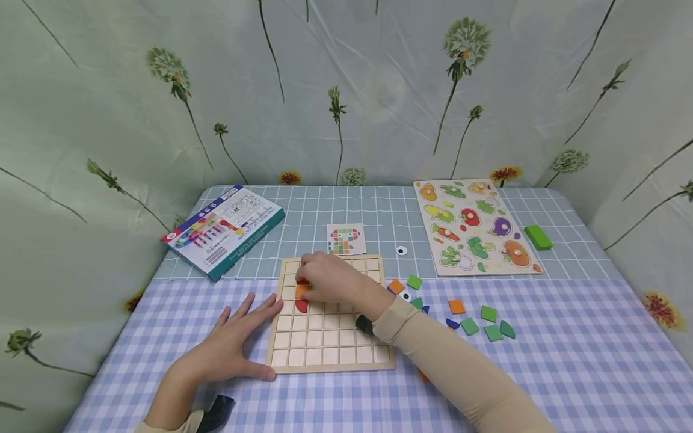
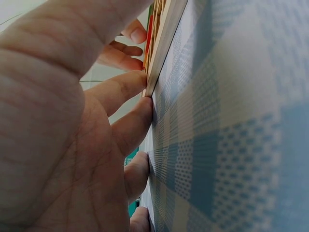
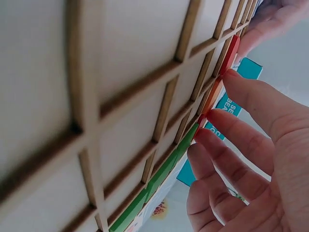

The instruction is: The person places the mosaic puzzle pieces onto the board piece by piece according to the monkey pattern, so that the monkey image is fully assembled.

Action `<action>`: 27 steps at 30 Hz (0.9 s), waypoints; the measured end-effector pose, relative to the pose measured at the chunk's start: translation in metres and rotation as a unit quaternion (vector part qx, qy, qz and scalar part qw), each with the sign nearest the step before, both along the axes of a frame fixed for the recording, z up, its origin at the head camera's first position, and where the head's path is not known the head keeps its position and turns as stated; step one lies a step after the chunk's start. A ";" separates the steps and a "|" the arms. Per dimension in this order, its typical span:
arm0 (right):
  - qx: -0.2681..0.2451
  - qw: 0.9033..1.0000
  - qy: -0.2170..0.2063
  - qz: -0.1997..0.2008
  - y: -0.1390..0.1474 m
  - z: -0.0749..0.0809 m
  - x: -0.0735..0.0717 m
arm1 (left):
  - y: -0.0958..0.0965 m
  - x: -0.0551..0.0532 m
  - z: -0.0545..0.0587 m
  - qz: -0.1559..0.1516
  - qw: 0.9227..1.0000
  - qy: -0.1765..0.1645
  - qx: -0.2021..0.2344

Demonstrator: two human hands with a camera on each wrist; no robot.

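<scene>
A wooden grid board [image 1: 331, 368] lies on the cloth. My left hand [image 1: 230, 346] has its fingers spread at the board's left edge, the thumb by the near-left corner. Over the board's upper left, my right hand [image 1: 332, 279] has thumb and index fingertips at opposite ends of an orange square tile [image 3: 213, 96], pinching it. Nearer me, a red quarter-round piece [image 1: 301, 306] sits in the adjoining cell. Another red piece [image 1: 302, 281] shows partly under the fingers. Green tiles [image 3: 166, 169] line the far row, hidden by the hand in the head view.
A pattern card [image 1: 346, 239] lies behind the board. Loose colored tiles [image 1: 470, 326] and eye discs [image 1: 401, 251] are scattered to the right. A vegetable puzzle board [image 1: 476, 228] and green block [image 1: 538, 237] lie back right; a flat box [image 1: 224, 231] lies back left.
</scene>
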State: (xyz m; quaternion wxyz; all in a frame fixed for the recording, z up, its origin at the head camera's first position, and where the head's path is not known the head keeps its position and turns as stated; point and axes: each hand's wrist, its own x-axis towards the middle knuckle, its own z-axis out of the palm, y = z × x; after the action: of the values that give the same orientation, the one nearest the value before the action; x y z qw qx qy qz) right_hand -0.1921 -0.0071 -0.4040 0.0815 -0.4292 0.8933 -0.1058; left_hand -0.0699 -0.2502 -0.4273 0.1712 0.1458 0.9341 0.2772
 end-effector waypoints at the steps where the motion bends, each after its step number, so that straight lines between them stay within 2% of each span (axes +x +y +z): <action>1: -0.001 1.000 -0.001 0.000 0.000 0.000 0.000 | 0.000 0.000 0.000 0.000 1.000 0.000 0.000; 13: -0.016 1.000 0.007 0.014 0.003 -0.001 0.006 | -0.001 0.000 0.002 -0.006 1.000 0.007 0.005; 21: -0.007 1.000 0.017 0.010 0.002 -0.004 0.009 | -0.001 -0.001 0.001 -0.005 1.000 0.003 0.003; 27: -0.002 1.000 0.016 0.013 0.003 0.000 0.009 | -0.001 -0.001 0.000 -0.005 1.000 0.004 0.005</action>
State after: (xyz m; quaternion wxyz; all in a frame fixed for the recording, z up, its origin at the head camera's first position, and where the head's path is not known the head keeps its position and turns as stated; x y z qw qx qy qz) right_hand -0.1828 -0.0037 -0.4036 0.0679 -0.4425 0.8887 -0.0994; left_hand -0.0705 -0.2516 -0.4272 0.1676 0.1525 0.9327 0.2807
